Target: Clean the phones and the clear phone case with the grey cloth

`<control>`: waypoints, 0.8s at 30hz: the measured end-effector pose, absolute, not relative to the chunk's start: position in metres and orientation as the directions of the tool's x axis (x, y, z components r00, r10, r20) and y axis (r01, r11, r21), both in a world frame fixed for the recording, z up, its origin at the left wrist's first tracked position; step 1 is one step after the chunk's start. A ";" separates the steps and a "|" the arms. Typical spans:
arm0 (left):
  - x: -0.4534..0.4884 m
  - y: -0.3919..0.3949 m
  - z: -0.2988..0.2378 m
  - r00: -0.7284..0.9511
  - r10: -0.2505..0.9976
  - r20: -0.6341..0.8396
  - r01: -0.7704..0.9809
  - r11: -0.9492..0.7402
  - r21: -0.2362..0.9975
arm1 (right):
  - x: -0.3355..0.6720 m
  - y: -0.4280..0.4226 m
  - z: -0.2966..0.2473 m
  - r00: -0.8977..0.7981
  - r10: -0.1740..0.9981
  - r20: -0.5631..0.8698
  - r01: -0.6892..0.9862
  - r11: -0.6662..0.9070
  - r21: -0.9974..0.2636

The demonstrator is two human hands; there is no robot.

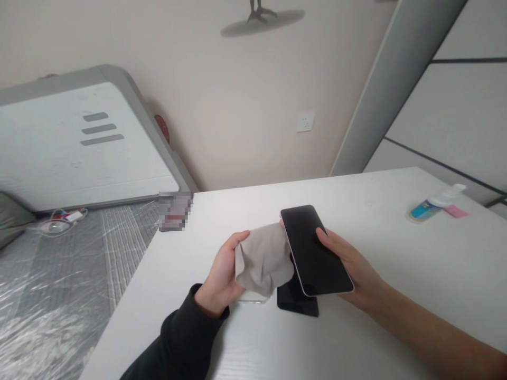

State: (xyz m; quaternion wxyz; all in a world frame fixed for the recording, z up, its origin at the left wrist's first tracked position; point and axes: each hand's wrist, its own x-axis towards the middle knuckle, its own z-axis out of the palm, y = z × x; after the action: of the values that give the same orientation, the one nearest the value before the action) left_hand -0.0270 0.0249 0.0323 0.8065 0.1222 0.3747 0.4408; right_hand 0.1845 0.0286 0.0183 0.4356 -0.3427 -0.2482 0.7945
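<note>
My left hand (222,274) is closed on a grey cloth (263,258), which drapes over its fingers. In my right hand (352,258) is a tablet (317,250) with a dark screen facing up and a thin pale edge; my thumb lies on its right side. The cloth's right side meets the tablet's left edge or lies just behind it. Below them on the table lies a flat black thing (299,301), perhaps a phone, partly hidden by the tablet. Under the cloth a clear-edged flat piece (253,298) peeks out, mostly covered.
On the white table (376,338), a spray bottle (430,207) lies at the right beside a pink slip (455,211). A blurred-out item (175,211) sits at the far left corner. Behind are a wall with a socket (305,122) and a white headboard (79,158); plastic sheeting (75,274) covers the left.
</note>
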 end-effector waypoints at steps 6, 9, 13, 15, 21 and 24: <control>-0.017 0.016 0.030 0.412 0.855 -0.315 -0.613 0.517 0.598 | 0.180 0.022 0.020 -0.305 0.895 -0.327 -0.484 -0.441 -0.756; -0.008 0.007 0.023 0.493 0.844 -0.212 -0.555 0.492 0.671 | 0.174 0.018 0.018 -0.223 0.938 -0.265 -0.474 -0.342 -0.811; 0.000 -0.005 0.010 0.489 0.856 -0.167 -0.432 0.404 0.806 | 0.170 0.017 0.010 -0.140 0.976 -0.169 -0.431 -0.213 -0.877; 0.000 -0.007 0.005 0.465 0.872 -0.156 -0.404 0.365 0.839 | 0.169 0.016 0.004 -0.156 0.980 -0.125 -0.406 -0.179 -0.896; -0.003 -0.007 0.010 0.338 0.935 -0.105 -0.433 0.253 0.865 | 0.164 0.004 -0.003 -0.327 0.934 -0.141 -0.384 -0.268 -0.883; 0.000 -0.012 0.010 0.354 0.931 -0.088 -0.385 0.231 0.894 | 0.164 0.004 0.001 -0.279 0.948 -0.155 -0.423 -0.267 -0.866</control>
State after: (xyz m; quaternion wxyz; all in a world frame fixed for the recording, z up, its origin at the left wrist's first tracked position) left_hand -0.0001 -0.0119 0.0099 0.7114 0.4135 0.3304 0.4623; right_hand 0.1643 0.0043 0.0007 0.4822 -0.3578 -0.3664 0.7108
